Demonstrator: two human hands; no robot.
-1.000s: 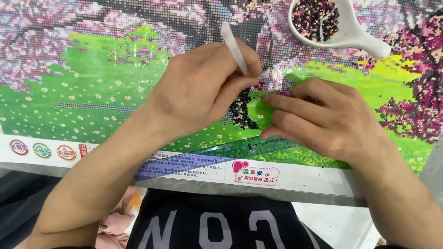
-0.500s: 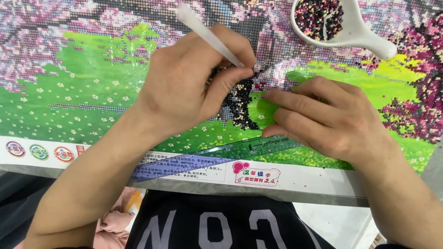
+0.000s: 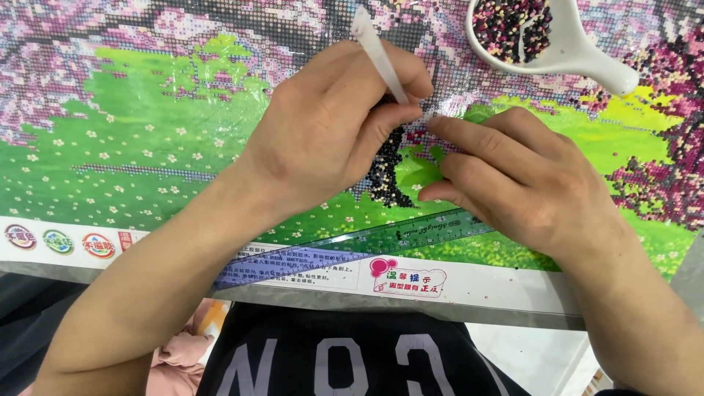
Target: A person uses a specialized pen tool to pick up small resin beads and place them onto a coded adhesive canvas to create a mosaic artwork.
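Since half a second earlier the white pen had swung more upright, and the right fingertips had slid up to meet its tip.

Far left, a strip of round coloured badges (image 3: 59,242) sat on the white border of the large printed diamond-painting canvas of pink blossom trees and green lawn (image 3: 147,147). Next came the left hand (image 3: 330,132), fingers pressed together, pinching the slim white plastic applicator pen (image 3: 375,51), whose tip rested on the canvas beside a patch of dark beads (image 3: 385,176). Below lay a clear plastic ruler (image 3: 352,249) along the lower edge. The right hand (image 3: 528,183) lay flat, fingers together, forefinger touching down just by the pen tip; whether it held a bead, I couldn't tell. Upper right, a white scoop-shaped tray (image 3: 579,55) of dark and pale beads rested on the canvas.

The pen looked light and stiff, best pinched low on the barrel. The beads seemed tiny and prone to scatter.
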